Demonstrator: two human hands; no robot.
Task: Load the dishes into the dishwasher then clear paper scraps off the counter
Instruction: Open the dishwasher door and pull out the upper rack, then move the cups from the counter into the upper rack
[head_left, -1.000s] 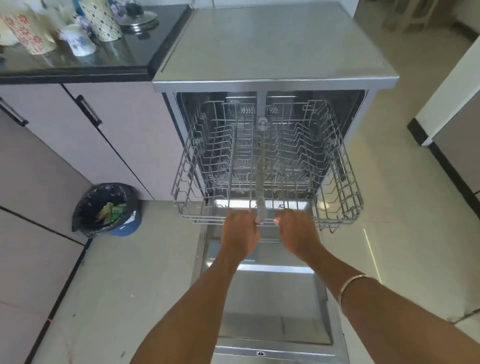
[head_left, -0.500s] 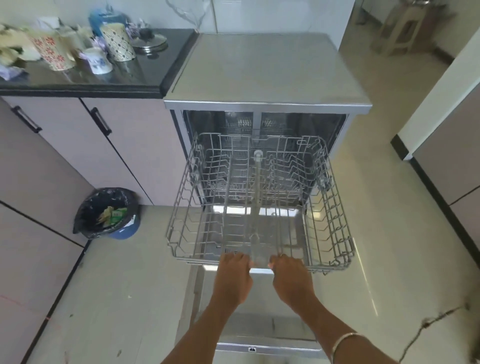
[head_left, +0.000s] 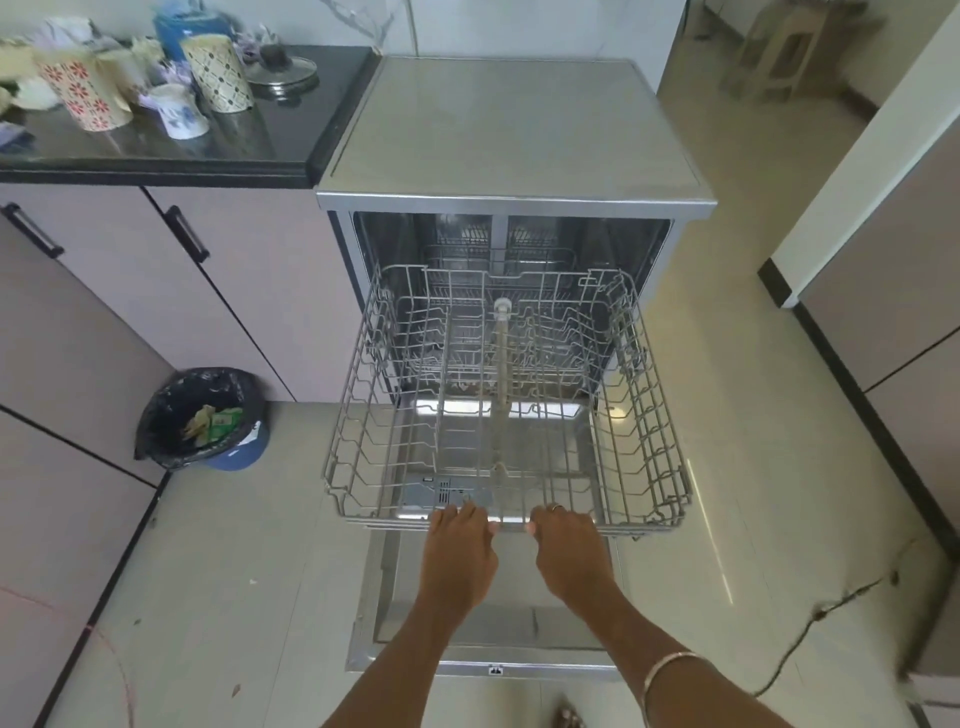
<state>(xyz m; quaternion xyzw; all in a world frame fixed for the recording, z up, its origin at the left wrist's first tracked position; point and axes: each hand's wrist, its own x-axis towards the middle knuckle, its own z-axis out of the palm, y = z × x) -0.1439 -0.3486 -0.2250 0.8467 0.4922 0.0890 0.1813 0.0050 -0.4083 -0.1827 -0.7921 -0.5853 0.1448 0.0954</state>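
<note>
- Gripping the front rail of the wire rack (head_left: 506, 395): left hand (head_left: 460, 545) and right hand (head_left: 569, 545), side by side near the rail's middle, fingers curled over the top wire.
- Right hand has a ring on one finger; a bangle (head_left: 667, 670) sits on that forearm.
- Rack is pulled well out of the dishwasher (head_left: 514, 130), hanging above the lowered door (head_left: 493, 613); no dishes in it.
- A second rack shows deeper inside the tub, partly hidden by the front one.
- Dishwasher top is bare grey metal, standing just right of the bench (head_left: 171, 150), touching or nearly so.
- Dishes are on the bench, far left: red-flowered cup (head_left: 85, 96), tilted; dot-patterned cup (head_left: 218, 73); small white-and-blue cup (head_left: 179, 111) between the two; glass pot lid (head_left: 283, 70) behind them near the wall.
- Crumpled paper scraps (head_left: 67, 28) lie among and behind the cups; exact count cannot be told, blurred.
- A blue container (head_left: 174, 23) stands at the back by the wall.
- Bin (head_left: 202, 421) with black liner is on the floor left of the dishwasher, against the cabinet doors, some rubbish inside.
- A cable (head_left: 810, 623) trails across the floor tiles at lower right.
</note>
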